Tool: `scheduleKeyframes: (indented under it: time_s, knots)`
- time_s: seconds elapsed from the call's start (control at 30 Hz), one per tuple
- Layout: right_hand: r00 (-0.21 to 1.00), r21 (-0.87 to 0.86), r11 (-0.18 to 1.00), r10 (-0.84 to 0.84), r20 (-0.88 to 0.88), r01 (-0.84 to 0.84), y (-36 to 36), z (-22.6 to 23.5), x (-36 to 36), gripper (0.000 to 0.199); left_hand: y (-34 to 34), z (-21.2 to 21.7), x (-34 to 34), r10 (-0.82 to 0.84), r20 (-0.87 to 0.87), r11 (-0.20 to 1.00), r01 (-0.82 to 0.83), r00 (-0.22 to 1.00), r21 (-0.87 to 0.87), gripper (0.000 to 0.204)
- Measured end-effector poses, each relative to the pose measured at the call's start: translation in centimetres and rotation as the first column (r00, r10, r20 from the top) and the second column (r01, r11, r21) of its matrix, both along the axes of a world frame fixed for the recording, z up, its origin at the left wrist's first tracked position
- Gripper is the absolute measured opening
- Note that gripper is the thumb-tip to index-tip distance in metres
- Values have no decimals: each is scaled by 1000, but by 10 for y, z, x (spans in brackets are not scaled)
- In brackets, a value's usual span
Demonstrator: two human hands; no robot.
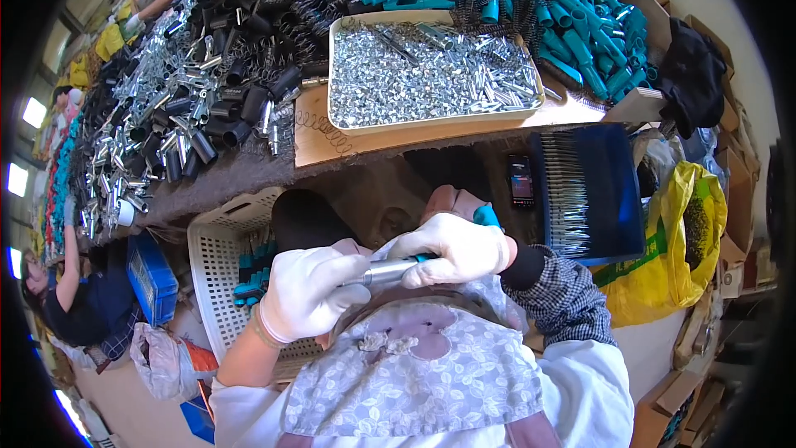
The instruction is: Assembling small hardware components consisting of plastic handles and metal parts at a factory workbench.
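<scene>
Both my hands wear white gloves and meet over my lap. My left hand [305,292] grips the near end of a short silver metal tube [386,270]. My right hand [454,247] is closed around the tube's far end, where a teal plastic handle [487,216] sticks out past the fingers. The tube lies roughly level between the two hands, above my floral apron.
A shallow cream tray [423,124] of small silver parts sits on the bench ahead, ringed by teal handles [580,41], black sleeves [240,99], springs and silver tubes [157,91]. A white basket [217,259] with finished pieces stands left, a blue tray [618,191] of pins and a phone [520,180] right. Other people work at far left.
</scene>
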State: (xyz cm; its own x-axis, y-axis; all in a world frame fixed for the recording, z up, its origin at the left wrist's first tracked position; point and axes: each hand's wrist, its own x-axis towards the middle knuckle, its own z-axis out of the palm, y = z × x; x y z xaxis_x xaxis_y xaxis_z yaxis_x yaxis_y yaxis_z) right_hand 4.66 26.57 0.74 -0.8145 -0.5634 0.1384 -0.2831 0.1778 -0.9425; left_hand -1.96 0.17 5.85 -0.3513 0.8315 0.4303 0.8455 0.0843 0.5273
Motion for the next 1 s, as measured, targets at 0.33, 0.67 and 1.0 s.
scheduleKeyframes:
  time_s: [0.33,0.67,1.0]
  knots:
    - [784,493,679,-201,-588,544,-35,-3,1,30,5,-56,0,409,726,873,-468,553,-136,19]
    - [903,-49,991,134,409,-125,-4,1,-12,24,-3,-26,3,-29,127,999,24,991,41,35]
    - [837,459,749,-231,-496,478,-36,22,9,44,14,-29,23,379,555,905,-422,740,-55,24]
